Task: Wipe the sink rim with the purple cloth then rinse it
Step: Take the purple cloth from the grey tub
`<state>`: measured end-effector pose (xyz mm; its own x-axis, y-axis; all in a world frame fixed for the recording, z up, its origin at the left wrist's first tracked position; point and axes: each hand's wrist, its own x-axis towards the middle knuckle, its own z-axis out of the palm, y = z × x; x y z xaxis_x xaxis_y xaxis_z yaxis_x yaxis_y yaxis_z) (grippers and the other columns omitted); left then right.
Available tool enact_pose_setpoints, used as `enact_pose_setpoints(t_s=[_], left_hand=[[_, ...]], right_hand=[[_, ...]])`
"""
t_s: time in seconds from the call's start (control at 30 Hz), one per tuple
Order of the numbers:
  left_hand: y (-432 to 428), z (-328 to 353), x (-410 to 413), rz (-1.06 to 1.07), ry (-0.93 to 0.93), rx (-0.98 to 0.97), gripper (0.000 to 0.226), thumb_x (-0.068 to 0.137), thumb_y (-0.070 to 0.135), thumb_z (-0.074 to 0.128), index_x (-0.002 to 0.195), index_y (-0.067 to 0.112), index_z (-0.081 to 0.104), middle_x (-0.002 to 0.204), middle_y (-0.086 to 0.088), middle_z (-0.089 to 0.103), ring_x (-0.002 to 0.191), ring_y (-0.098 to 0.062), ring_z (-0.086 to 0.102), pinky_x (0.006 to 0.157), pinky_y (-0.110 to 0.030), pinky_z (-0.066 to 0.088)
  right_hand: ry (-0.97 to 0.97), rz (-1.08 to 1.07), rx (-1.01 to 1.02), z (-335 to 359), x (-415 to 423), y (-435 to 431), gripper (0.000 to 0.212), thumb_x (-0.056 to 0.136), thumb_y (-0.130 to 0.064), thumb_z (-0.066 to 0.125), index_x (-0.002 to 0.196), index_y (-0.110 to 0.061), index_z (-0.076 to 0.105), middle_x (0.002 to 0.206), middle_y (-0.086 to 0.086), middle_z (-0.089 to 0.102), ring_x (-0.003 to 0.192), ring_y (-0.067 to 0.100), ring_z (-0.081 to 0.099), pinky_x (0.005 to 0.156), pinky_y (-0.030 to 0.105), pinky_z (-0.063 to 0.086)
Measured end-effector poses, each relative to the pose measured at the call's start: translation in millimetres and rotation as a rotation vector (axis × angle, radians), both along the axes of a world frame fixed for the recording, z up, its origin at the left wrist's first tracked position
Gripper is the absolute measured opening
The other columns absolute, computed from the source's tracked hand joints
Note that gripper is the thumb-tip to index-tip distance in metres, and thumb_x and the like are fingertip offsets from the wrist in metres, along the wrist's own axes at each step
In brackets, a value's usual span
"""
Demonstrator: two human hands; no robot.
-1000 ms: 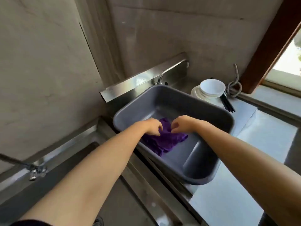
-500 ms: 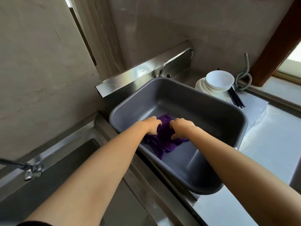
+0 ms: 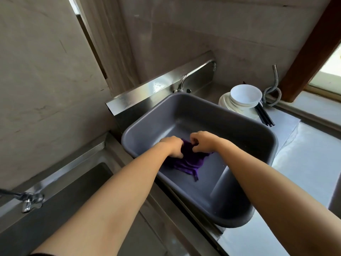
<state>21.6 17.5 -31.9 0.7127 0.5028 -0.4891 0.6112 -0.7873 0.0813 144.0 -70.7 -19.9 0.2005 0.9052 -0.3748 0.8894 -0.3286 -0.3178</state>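
Observation:
The purple cloth [image 3: 186, 162] lies bunched on the bottom of a grey plastic basin [image 3: 239, 124] that sits in the right-hand sink. My left hand [image 3: 173, 145] and my right hand [image 3: 202, 143] are both down in the basin, fists closed on the cloth's upper edge, knuckles close together. A loose tail of cloth trails toward me. The steel sink rim [image 3: 177, 215] runs along the near side, between the basin and a second sink [image 3: 64, 196] on the left.
A tap [image 3: 181, 82] stands behind the basin on the steel backsplash. Stacked white bowls and plates [image 3: 243, 100] with black chopsticks [image 3: 264, 115] sit at the back right, beside a coiled metal hose [image 3: 273, 91]. Another tap [image 3: 27, 200] is at far left. Foil-covered counter [image 3: 304, 159] lies right.
Both hands have gathered the cloth tighter and drawn closer together inside the basin. The view has tilted down slightly, so the basin sits lower and nearer in frame.

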Motion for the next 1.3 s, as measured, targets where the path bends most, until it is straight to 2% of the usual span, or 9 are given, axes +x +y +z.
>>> enact_pose_setpoints(t_s=[0.13,0.23,0.4,0.53,0.67,0.87,1.0,1.13,1.3], left_hand=[[-2,25,0,0.077,-0.164,-0.007,0.029,0.084,0.032,0.054,0.107,0.014,0.054,0.109,-0.008,0.057,0.099,-0.030,0.056,0.069,-0.032,0.039],[3,54,-5,0.130,-0.295,-0.044,0.014,0.084,0.026,0.053,0.094,0.017,0.048,0.100,-0.009,0.058,0.089,-0.027,0.055,0.066,-0.032,0.037],[6,111,-28,0.143,-0.462,-0.029,0.007,0.081,0.018,0.055,0.087,0.021,0.053,0.096,-0.008,0.065,0.088,-0.027,0.060,0.069,-0.032,0.045],[8,161,-53,0.110,-0.498,0.073,0.023,0.083,0.020,0.062,0.103,0.010,0.065,0.104,-0.010,0.066,0.098,-0.026,0.058,0.075,-0.029,0.041],[6,201,-87,0.144,-0.514,0.128,0.026,0.082,0.021,0.066,0.107,0.012,0.067,0.106,-0.008,0.067,0.099,-0.024,0.059,0.073,-0.024,0.038],[-7,238,-161,0.238,-0.573,0.146,0.031,0.082,0.018,0.068,0.113,0.016,0.068,0.110,-0.005,0.069,0.101,-0.021,0.062,0.083,-0.028,0.046],[-18,255,-227,0.339,-0.598,0.217,0.033,0.083,0.021,0.068,0.114,0.012,0.067,0.111,-0.008,0.069,0.102,-0.023,0.062,0.084,-0.026,0.043],[-38,263,-306,0.502,-0.666,0.251,0.030,0.082,0.021,0.069,0.110,0.011,0.068,0.106,-0.004,0.069,0.092,-0.016,0.060,0.070,-0.021,0.041],[-82,249,-402,0.742,-0.810,0.148,0.033,0.078,0.018,0.074,0.110,0.012,0.068,0.102,-0.003,0.069,0.089,-0.009,0.059,0.074,-0.005,0.043]], right_hand=[[0.028,-0.037,0.051,30,7,-3,0.019,0.079,-0.020,0.061,0.089,-0.017,0.045,0.093,0.007,0.054,0.079,0.025,0.051,0.068,0.035,0.041],[0.040,-0.046,0.121,57,12,-4,0.025,0.081,-0.018,0.059,0.105,-0.013,0.054,0.105,0.010,0.060,0.086,0.023,0.054,0.076,0.034,0.045],[-0.075,0.072,0.133,122,1,-1,0.032,0.084,-0.013,0.051,0.113,-0.014,0.064,0.110,0.010,0.064,0.094,0.023,0.055,0.082,0.032,0.043],[-0.138,0.133,0.169,170,-18,4,0.029,0.083,-0.012,0.053,0.108,-0.010,0.066,0.104,0.012,0.065,0.090,0.024,0.054,0.078,0.030,0.041],[-0.171,0.200,0.205,209,-50,7,0.022,0.083,-0.019,0.054,0.101,-0.012,0.066,0.089,0.003,0.058,0.084,0.022,0.052,0.072,0.028,0.037],[-0.191,0.339,0.220,239,-112,20,0.027,0.086,-0.021,0.052,0.108,-0.011,0.063,0.097,0.005,0.060,0.089,0.022,0.052,0.082,0.033,0.044],[-0.082,0.440,0.258,254,-163,30,0.017,0.087,-0.017,0.052,0.099,-0.013,0.063,0.080,-0.003,0.056,0.080,0.018,0.052,0.063,0.025,0.040],[0.187,0.504,0.322,252,-219,39,0.015,0.086,-0.015,0.054,0.096,-0.017,0.066,0.087,-0.001,0.064,0.081,0.016,0.057,0.070,0.023,0.045],[0.415,0.662,0.358,233,-300,41,0.021,0.089,-0.010,0.055,0.106,-0.013,0.067,0.095,0.000,0.064,0.079,0.006,0.057,0.065,0.004,0.043]])
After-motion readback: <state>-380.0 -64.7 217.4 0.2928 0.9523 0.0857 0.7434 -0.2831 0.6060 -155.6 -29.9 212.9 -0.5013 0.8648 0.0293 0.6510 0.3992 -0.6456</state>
